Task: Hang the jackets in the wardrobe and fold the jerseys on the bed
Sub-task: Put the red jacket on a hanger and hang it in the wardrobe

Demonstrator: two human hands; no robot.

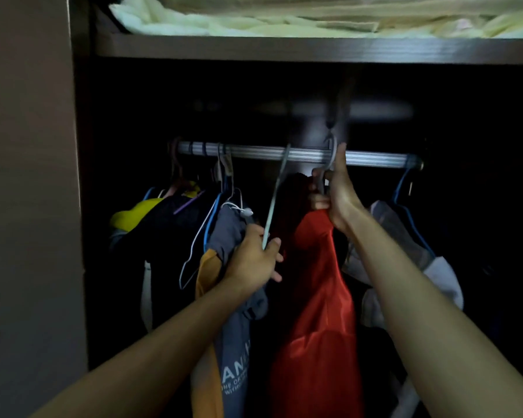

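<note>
Inside the wardrobe (pixel 82 176), both hands were up at the rail (pixel 375 158). I saw the right hand (pixel 334 194) clamped on a hanger (pixel 329 164) at its neck, hook right at the rail; couldn't tell if it was fully seated. Red jacket (pixel 314 312) hung from that hanger, below the hand, mid-rail. Left hand (pixel 254 260) was closed round a grey rod (pixel 275 200), likely another hanger's arm, slanting up toward the rail, blurred. Same hand sat against a grey jacket (pixel 233 327) with white lettering and an orange panel, just left of the red one. Hands were apart. Dark clothes with a yellow patch (pixel 130 215) hung further left, grey clothes (pixel 405 236) right. Pale bedding (pixel 254 19) lay on the shelf (pixel 284 49) above.
</note>
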